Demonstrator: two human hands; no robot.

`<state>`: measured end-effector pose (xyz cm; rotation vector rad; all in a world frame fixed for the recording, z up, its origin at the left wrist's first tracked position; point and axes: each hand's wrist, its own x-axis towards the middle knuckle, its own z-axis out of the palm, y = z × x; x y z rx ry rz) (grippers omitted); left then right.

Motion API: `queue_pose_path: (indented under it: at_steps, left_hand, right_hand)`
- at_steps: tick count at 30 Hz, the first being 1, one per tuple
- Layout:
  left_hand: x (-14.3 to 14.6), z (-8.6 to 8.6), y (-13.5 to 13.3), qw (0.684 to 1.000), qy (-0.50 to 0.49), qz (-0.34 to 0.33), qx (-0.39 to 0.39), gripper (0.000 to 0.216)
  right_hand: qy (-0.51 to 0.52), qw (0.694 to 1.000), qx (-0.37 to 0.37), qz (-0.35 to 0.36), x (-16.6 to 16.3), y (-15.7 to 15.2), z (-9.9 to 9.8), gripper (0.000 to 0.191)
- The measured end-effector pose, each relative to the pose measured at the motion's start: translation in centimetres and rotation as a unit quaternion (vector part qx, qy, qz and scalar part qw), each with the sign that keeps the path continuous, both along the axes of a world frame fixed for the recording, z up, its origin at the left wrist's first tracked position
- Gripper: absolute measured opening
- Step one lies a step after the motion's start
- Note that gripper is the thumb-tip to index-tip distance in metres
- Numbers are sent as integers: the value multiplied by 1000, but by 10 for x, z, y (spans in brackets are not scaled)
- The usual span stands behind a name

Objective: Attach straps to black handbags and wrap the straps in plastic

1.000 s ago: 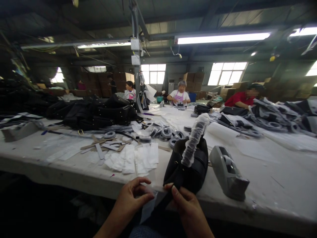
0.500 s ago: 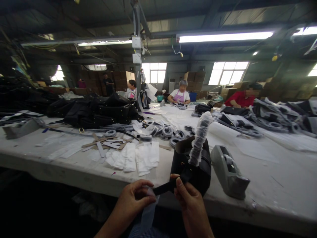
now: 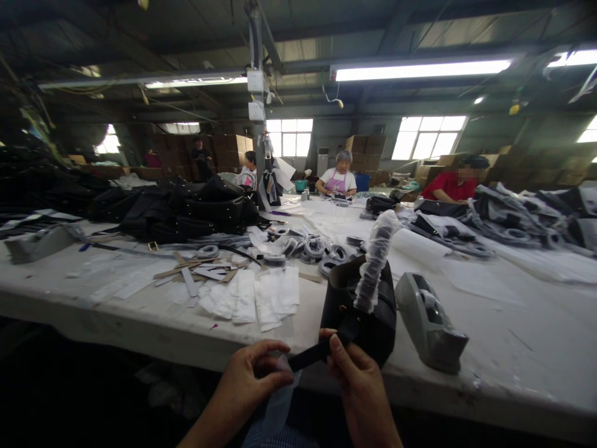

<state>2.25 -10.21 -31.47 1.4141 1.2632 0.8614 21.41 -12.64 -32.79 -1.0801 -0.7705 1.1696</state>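
The left hand [image 3: 254, 372] pinches a translucent strip [image 3: 280, 407] by the black strap [image 3: 308, 357], which the right hand [image 3: 357, 373] grasps near the bag [image 3: 382, 326], probably for holding it straight.

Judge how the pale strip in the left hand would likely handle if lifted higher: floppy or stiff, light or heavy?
The pale strip seems floppy, since it droops below the left hand. It looks thin, so it is probably light.

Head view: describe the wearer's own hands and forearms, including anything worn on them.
The left hand and right hand are bare, without gloves; no ring, watch or bracelet shows. The forearms show no sleeves up to the picture's edge. Dark blue, finely checked cloth, probably clothing, shows between them.
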Motion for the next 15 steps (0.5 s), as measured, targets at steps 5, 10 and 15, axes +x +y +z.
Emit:
queue_pose_path:
  at_steps: [5, 10, 15]
  left_hand:
    - [2, -1, 2, 999, -32, -11, -7, 36]
    - [22, -1, 4, 996, -73, -39, -22, 34]
    - [55, 4, 15, 988, -127, -82, 16, 28]
  right_hand:
    - [-58, 998, -16, 24, 3, 0, -6, 46]
    - [-136, 988, -41, 63, 6, -1, -6, 51]
    - [-174, 984, -22, 26, 14, -9, -8, 61]
